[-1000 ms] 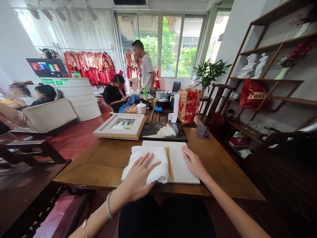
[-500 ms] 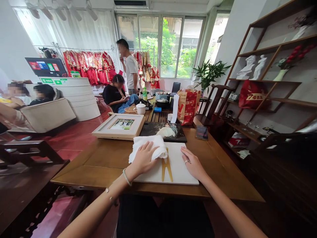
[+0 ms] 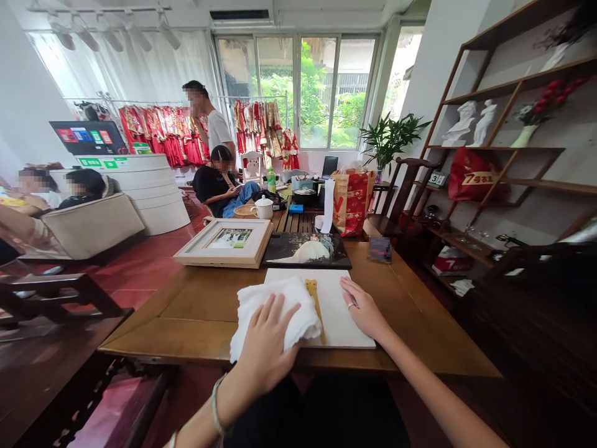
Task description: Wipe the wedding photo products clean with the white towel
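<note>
While the left hand point(image 3: 268, 342) lies spread, flat on the folded white fabric cloth point(image 3: 280, 286), the weak point looks to be the flat white rectangular board point(image 3: 336, 311) underneath: it sits close to the near edge of the brown wooden surface point(image 3: 186, 311), so a hard push toward the body could slide it over. The right hand point(image 3: 366, 308) rests on the board's right side, fingers close together; can't tell if it pinches the edge. If that hold is light, sideways pressure through the cloth could twist the board. The cloth partly covers the left side of the thin gold-coloured strip point(image 3: 313, 292); if that's loose rather than fixed (can't tell), dragging fabric could snag it. Too strong a push away could bump the dark rectangular picture panel point(image 3: 308, 250) just beyond, and maybe the pale wooden picture frame point(image 3: 198, 246) beside it.
</note>
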